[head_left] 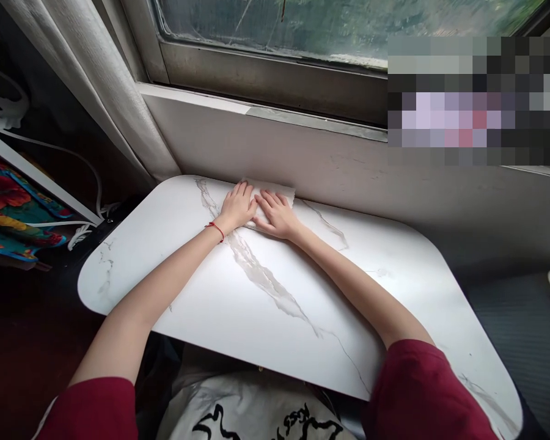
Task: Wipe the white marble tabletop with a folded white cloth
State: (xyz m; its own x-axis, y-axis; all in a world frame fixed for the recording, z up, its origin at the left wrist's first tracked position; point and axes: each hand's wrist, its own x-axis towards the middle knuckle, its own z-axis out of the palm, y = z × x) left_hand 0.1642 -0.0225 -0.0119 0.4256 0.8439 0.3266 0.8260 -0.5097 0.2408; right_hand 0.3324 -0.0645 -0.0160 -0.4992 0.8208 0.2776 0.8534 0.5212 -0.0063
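Both hands lie side by side near the far edge of a white marble-patterned table [201,281]. Under them is a thin white paper tissue [282,190], its upper and right edges showing past the fingers. My left hand [238,206] presses flat on its left part, fingers stretched forward, with a red string bracelet on the wrist. My right hand [275,212] rests flat on the tissue's right part, its fingers a little spread and its thumb close to the left hand. The palms hide the middle of the tissue.
Behind the table runs a pale wall [275,146] below a framed window [302,30]. A light curtain [87,79] hangs at the left. White cords and a colourful floral cloth [18,208] are at the far left. Pixelated blocks cover the upper right.
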